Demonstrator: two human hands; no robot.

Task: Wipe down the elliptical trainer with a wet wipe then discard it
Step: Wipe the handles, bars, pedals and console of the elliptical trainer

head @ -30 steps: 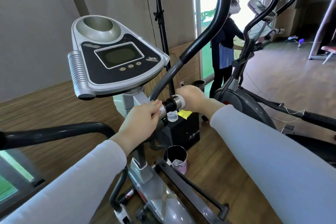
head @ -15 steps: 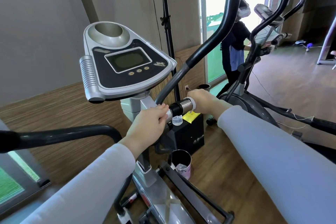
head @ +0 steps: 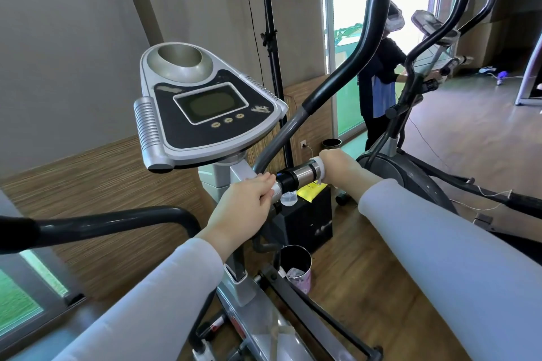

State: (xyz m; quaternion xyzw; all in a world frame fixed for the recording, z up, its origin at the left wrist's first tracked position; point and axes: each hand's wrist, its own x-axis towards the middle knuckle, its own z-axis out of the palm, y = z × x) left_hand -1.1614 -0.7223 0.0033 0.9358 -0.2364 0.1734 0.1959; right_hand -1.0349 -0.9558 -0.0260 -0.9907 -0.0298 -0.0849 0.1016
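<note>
The right hand [head: 340, 168] is closed around the wet wipe [head: 319, 168], wrapped on the short handlebar [head: 296, 177] just below the console [head: 205, 102]. The left hand [head: 246, 208] clasps the same bar nearer the console post. The wipe could bunch or slip off the bar's end, leaving the chrome sensor band unwiped. The bin [head: 296, 268] stands on the floor below the console.

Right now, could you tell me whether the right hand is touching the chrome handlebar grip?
Touching: in the head view the right hand is wrapped around the grip through a white wipe.
</note>
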